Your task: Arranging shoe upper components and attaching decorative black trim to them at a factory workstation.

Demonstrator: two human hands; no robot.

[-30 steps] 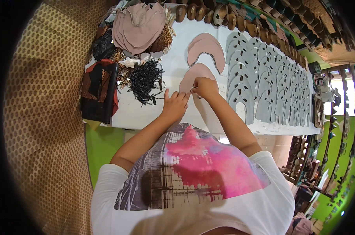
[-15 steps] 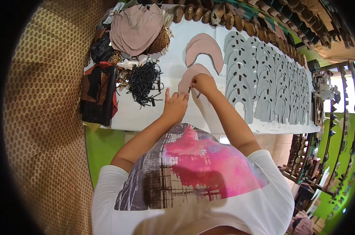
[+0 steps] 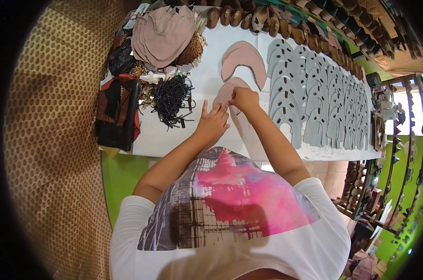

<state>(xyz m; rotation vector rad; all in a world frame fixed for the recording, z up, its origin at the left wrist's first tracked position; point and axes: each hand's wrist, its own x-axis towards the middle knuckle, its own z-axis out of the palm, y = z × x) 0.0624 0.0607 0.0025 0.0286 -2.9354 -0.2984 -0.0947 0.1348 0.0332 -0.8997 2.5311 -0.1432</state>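
A pink U-shaped shoe upper piece (image 3: 230,87) lies on the white table in front of me, partly covered by my hands. My right hand (image 3: 245,99) is closed in a pinch at its inner edge; what sits between the fingertips is hidden. A short bit of dark beaded trim (image 3: 238,112) shows below that hand. Fingers spread, my left hand (image 3: 213,122) rests at the piece's near left side, its fingertips close to the right hand's pinch. Just beyond lie stacked pink pieces (image 3: 241,53), the top one edged with dark beaded trim along its inner curve.
A tangle of black bead strings (image 3: 171,100) lies to the left, near a black case (image 3: 118,112). Behind it stands a pile of large pink pieces (image 3: 162,35). Rows of grey U-shaped pieces (image 3: 286,93) cover the right. Brown shoe lasts (image 3: 225,15) line the far edge.
My left hand has turned and shifted slightly right, its fingertips coming closer to the right hand's pinch. The right hand has barely moved.
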